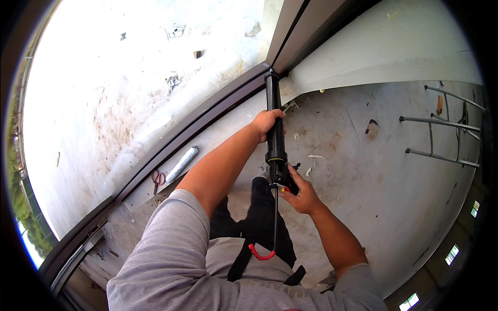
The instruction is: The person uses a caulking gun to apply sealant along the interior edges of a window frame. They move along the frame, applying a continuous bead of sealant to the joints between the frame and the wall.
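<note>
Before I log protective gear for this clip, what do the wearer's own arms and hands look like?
The left hand and right hand are both ungloved. The forearms are bare, emerging from short grey sleeves with no visible markings.

The caulking gun (276, 139) looks smooth and glossy, the sleeve (166, 241) matt cloth

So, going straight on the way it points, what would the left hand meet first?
The left hand grips the black sealant gun; past it, the line up and right seems to reach the pale wall panel first, though depth is unclear.
</note>
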Available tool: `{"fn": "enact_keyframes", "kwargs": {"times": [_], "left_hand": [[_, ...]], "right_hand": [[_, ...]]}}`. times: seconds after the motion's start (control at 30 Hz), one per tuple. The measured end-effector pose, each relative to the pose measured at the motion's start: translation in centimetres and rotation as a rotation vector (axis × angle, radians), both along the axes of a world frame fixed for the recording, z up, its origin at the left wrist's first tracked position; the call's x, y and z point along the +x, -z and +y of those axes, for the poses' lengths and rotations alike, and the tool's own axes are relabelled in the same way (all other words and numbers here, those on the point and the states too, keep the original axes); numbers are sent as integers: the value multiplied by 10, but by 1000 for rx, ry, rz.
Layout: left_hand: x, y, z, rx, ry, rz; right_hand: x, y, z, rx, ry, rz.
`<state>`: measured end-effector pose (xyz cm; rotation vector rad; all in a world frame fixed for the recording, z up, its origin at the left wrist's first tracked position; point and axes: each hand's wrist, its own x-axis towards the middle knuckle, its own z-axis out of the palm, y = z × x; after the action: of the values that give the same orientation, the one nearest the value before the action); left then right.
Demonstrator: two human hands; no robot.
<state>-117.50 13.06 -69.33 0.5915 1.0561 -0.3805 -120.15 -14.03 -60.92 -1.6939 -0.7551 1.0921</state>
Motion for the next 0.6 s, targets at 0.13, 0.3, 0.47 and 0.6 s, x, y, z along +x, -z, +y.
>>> {"fn": "enact_keyframes", "kwargs": {"times": [0.13, 0.3, 0.47, 0.6], "left_hand": [[-10, -19, 17, -302, -174, -226], [1, -40, 13, -125, -235, -280], [-16, -49, 9, -281, -203, -248], [-69, -77, -38, -225, -221, -219]], "right_hand": [[-32, -41, 49, 147, 433, 547], [-54, -66, 92, 122, 554, 471], [-66, -117, 107, 30, 562, 396], [-97, -178, 58, -154, 496, 259]]}}
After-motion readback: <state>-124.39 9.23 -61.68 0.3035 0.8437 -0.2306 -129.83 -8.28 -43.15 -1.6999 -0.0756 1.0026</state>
